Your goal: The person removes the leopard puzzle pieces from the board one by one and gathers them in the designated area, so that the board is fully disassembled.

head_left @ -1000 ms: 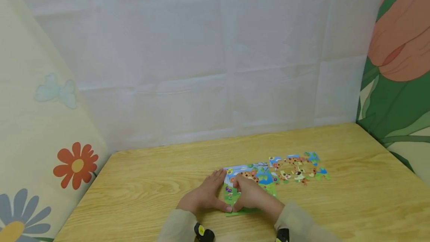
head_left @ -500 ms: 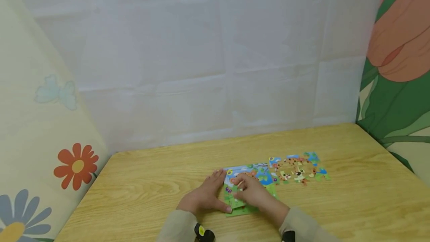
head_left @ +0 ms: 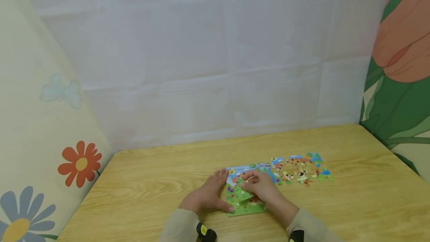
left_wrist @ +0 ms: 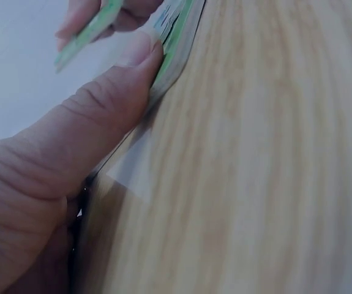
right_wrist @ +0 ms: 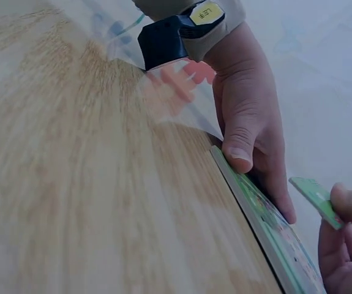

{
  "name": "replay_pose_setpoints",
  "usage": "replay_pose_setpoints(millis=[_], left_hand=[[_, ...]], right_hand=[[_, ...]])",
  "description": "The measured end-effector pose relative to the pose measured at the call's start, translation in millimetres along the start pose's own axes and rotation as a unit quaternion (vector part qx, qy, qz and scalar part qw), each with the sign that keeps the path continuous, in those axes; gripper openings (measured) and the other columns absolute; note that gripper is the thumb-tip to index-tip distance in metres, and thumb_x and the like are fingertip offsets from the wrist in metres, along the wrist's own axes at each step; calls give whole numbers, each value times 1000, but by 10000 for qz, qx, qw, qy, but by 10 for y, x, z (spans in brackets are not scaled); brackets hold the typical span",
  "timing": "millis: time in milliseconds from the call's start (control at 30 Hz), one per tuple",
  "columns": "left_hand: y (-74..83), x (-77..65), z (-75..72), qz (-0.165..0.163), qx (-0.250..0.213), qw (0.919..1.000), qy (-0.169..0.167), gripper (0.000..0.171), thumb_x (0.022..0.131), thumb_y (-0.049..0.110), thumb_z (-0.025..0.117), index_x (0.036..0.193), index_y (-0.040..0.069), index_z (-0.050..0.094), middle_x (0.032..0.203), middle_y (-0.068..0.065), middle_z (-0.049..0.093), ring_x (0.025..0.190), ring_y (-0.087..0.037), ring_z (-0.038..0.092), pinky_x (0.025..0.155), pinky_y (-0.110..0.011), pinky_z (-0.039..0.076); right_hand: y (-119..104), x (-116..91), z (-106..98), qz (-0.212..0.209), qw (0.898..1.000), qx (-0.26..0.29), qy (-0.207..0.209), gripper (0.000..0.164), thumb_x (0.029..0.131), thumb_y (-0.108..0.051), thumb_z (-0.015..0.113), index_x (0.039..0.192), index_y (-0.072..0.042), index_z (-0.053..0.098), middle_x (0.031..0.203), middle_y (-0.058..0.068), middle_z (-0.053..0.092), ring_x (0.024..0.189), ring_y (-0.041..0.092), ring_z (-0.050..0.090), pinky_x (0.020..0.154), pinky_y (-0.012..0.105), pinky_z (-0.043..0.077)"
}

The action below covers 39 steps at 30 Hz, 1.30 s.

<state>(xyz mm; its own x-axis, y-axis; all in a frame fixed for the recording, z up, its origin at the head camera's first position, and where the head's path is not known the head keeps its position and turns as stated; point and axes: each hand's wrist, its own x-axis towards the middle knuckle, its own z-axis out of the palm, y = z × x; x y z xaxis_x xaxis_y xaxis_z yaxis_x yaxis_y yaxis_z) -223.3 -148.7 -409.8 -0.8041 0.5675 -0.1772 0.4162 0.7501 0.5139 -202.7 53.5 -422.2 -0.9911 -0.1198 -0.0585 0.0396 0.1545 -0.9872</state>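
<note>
In the head view, my left hand [head_left: 205, 196] lies along the left side of a picture puzzle board [head_left: 235, 210], its thumb over the near left corner. The board shows blue sky above green grass. My right hand [head_left: 265, 189] pinches a green puzzle piece [head_left: 245, 195] between thumb and fingers above the board. In the right wrist view, that puzzle piece [right_wrist: 313, 197] is tilted and raised off the board's face. My left thumb [left_wrist: 111, 98] presses on the board's edge in the left wrist view. The right hand covers part of the board's right side.
Several loose puzzle pieces [head_left: 301, 175] with spotted animal parts lie just right of the board on the wooden table [head_left: 158, 182]. A white sheet [head_left: 168, 66] hangs behind the table, and flower-printed panels [head_left: 30, 130] stand at both sides.
My right hand has lifted the green puzzle piece off the near left part of the board and moved slightly right with it, uncovering a brownish patch. My left hand keeps its place on the board.
</note>
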Motion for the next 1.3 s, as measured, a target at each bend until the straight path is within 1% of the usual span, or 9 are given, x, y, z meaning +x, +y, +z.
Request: replay_pose_setpoints(millis=[133,233,300,433,567,800,867,1033,1300], left_hand=[[2,8,-5,14,-13,10000,9,114,66,44,80,146,-3,14,154,-21,10,141,-37,6,114,-53,8],[7,9,-6,-16,7,10000,10,115,65,44,81,146,-3,15,153,-21,10,141,-37,6,114,-52,8],[9,9,-4,-36,12,10000,5,115,65,44,81,146,-3,15,153,-21,10,141,-37,6,114,-52,7],[12,6,0,-85,29,10000,-21,116,64,45,80,146,-2,14,153,-20,9,141,-36,5,114,-52,7],[12,3,4,-110,13,9999,-32,117,64,46,80,147,-2,13,154,-20,9,141,-36,5,114,-52,6],[5,1,-11,-67,-11,10000,-48,116,65,45,80,147,-2,13,154,-20,8,142,-36,5,115,-51,6],[4,-2,-11,-54,-5,10000,-44,116,65,45,80,147,-2,13,154,-20,8,142,-36,5,115,-51,6],[-1,-8,-7,-37,2,10000,-23,116,65,45,80,147,-3,13,154,-20,8,142,-36,5,114,-52,6],[1,-10,-3,-46,21,10000,-9,116,65,46,80,147,-1,13,154,-19,8,142,-35,4,114,-52,6]], right_hand=[[-1,-9,-86,7,9997,237,66,24,78,-8,71,98,2,61,64,-1,53,59,11,48,51,22,42],[1,-27,-149,82,9990,395,188,24,78,-6,71,97,3,61,65,-2,52,59,11,48,50,20,42],[2,-38,-192,158,9985,425,292,24,77,-5,72,97,3,62,66,-2,52,60,10,48,51,19,42],[16,-54,-298,158,9986,436,242,24,77,-4,71,98,4,63,64,-2,50,57,8,45,50,18,40],[49,-74,-396,189,9979,527,326,23,76,-3,71,96,6,62,63,-2,51,57,8,46,51,18,42],[112,-128,-566,348,9907,1280,310,18,75,4,68,91,4,60,63,-3,49,57,7,45,52,17,41],[128,-147,-624,351,9907,1274,317,18,75,4,68,91,4,60,64,-3,49,57,6,45,52,16,41],[163,-183,-758,336,9955,803,369,26,78,-2,69,99,9,59,68,-3,50,61,7,47,54,17,44],[220,-237,-900,297,9974,352,558,31,76,-2,70,102,11,59,69,-3,53,63,7,51,56,19,46]])
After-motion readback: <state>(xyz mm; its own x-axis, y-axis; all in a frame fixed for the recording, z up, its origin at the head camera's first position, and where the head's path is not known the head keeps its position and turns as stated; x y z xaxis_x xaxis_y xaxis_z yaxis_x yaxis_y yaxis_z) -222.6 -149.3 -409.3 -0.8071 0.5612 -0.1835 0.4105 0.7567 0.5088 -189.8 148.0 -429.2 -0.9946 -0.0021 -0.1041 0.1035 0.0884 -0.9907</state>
